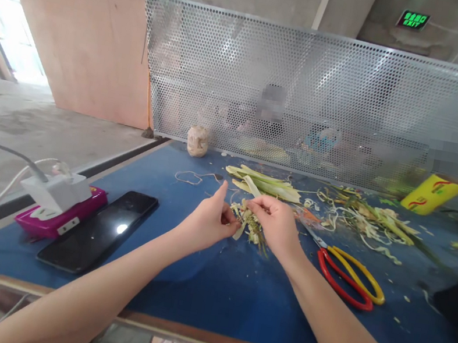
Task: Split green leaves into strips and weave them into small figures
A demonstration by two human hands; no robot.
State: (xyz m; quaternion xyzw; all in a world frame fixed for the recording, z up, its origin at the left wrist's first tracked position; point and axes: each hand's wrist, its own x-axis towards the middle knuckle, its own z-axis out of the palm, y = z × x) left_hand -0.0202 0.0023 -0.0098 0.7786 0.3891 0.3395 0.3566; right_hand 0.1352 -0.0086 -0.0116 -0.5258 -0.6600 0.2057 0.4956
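Observation:
A small piece woven from pale green leaf strips (255, 234) is held between both hands just above the blue table. On its left side, my left hand (212, 211) pinches it between fingers and thumb. My right hand (276, 222) grips its upper right part, and a pale strip sticks up by the fingertips. Loose ends hang from the bottom of the piece. Scissors (350, 275) with one red and one yellow handle lie right of my right hand. Wide leaf strips (268, 184) lie behind the hands.
Leaf scraps (371, 220) spread over the back right, near a yellow packet (432, 195). On the left lie a black phone (98, 231) and a purple power strip (92, 203) with a white adapter (57, 191). A perforated metal screen (240, 55) closes the back, behind a whitish lump (197, 141).

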